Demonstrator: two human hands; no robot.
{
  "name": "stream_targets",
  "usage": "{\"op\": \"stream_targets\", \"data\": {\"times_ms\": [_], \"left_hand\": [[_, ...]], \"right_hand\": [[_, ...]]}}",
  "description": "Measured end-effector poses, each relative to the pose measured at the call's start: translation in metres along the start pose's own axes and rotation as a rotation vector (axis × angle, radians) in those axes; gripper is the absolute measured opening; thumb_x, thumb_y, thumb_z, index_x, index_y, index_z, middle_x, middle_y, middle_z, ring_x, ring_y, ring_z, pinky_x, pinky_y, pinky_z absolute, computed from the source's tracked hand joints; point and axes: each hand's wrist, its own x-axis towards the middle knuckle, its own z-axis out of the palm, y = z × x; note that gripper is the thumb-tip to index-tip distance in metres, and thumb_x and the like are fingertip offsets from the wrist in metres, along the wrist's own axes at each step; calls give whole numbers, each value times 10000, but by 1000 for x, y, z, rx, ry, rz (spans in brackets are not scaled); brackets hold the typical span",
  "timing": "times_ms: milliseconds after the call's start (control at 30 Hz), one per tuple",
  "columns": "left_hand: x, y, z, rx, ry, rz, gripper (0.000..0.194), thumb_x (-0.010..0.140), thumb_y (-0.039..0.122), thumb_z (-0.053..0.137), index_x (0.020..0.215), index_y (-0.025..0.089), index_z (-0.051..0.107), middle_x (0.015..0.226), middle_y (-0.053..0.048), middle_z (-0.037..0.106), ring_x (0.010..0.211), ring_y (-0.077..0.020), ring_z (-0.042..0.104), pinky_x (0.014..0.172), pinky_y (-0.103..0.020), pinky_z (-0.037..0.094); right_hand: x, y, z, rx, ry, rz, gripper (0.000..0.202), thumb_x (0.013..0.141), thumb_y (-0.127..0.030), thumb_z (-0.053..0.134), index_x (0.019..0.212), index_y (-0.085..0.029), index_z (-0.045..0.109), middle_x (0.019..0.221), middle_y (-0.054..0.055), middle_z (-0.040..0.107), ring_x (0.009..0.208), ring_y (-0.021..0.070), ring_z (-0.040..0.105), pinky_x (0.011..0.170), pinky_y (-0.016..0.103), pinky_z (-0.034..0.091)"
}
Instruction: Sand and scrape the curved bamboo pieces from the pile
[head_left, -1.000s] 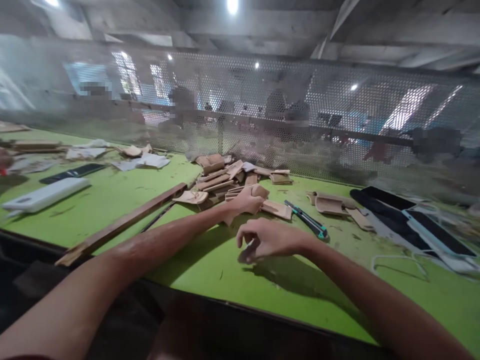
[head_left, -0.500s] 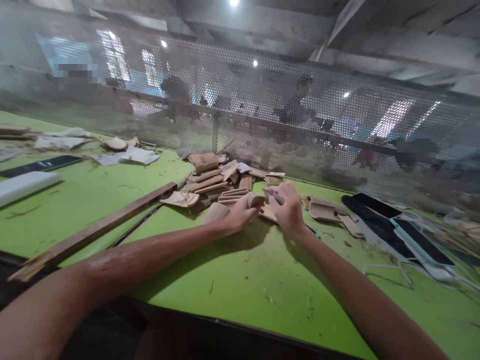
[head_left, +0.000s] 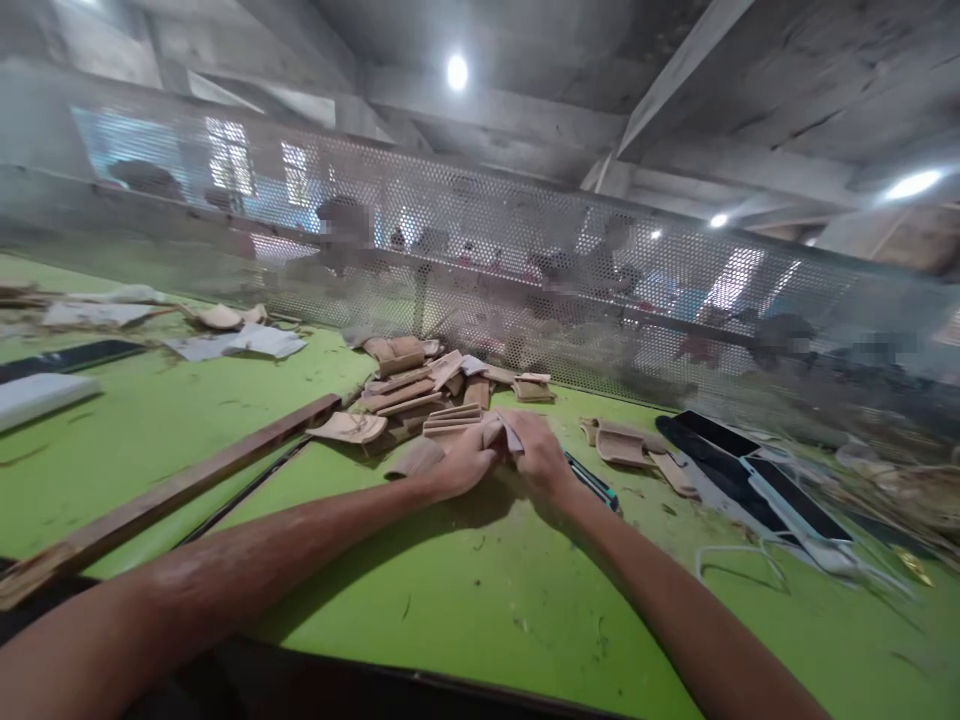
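My left hand (head_left: 469, 465) is closed around a small bamboo piece (head_left: 491, 432), mostly hidden by the fingers. Against it my right hand (head_left: 536, 450) grips a folded greyish sheet (head_left: 510, 433) that looks like sandpaper. Both hands meet just above the green table (head_left: 540, 610). Curved bamboo pieces (head_left: 405, 390) lie heaped behind them, and one rounded piece (head_left: 415, 458) rests beside my left wrist. Partly under my right forearm is a utility knife (head_left: 592, 482) with a teal and black body.
A long wooden strip (head_left: 187, 485) and a thin dark rod (head_left: 247, 490) lie at left. More bamboo pieces (head_left: 626, 445), phones (head_left: 799, 498) and a white cable (head_left: 739, 550) are at right. A perforated metal screen (head_left: 480, 270) runs along the back, with people beyond it.
My right hand has come in against my left, bringing the grey sheet onto the bamboo piece. More of the utility knife now shows. The whole view has tilted up slightly.
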Motion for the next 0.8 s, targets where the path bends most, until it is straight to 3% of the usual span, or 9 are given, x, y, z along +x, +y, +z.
{"op": "stream_targets", "data": {"times_ms": [200,367,533,700,800], "left_hand": [[-3,1,-1,86,-50,83,42,764,155,532,792,170,559,826,-35,620,817,-182,543,815,-341,499],[-6,-6,5,79,-61,69,99,728,96,527,787,166,564,828,-33,622,803,-175,542,785,-329,505],[-5,-5,4,168,-67,72,101,798,94,517,816,167,583,858,-51,631,834,-185,561,786,-325,512],[-4,-4,3,233,-131,94,108,839,92,527,848,156,614,905,-57,658,870,-193,583,843,-357,527],[-5,-7,3,257,-128,71,115,892,125,513,863,160,619,891,-64,650,889,-207,592,827,-361,551]], "right_hand": [[-6,-13,3,45,25,22,537,1054,-454,420,1485,-163,551,1423,172,644,1319,298,566,1141,517,447],[-3,-13,7,94,110,80,539,1091,-374,234,1355,-216,677,1260,124,742,1175,251,652,1061,462,509],[-5,-18,7,90,97,19,516,1091,-398,273,1351,-190,666,1328,130,709,1256,246,607,1126,454,469],[-8,-17,7,101,129,105,584,1094,-450,210,1238,-176,705,1159,147,744,1090,254,643,1002,450,525],[-10,-24,8,107,126,80,553,1094,-442,233,1264,-176,688,1251,153,716,1182,267,603,1053,477,481]]}}
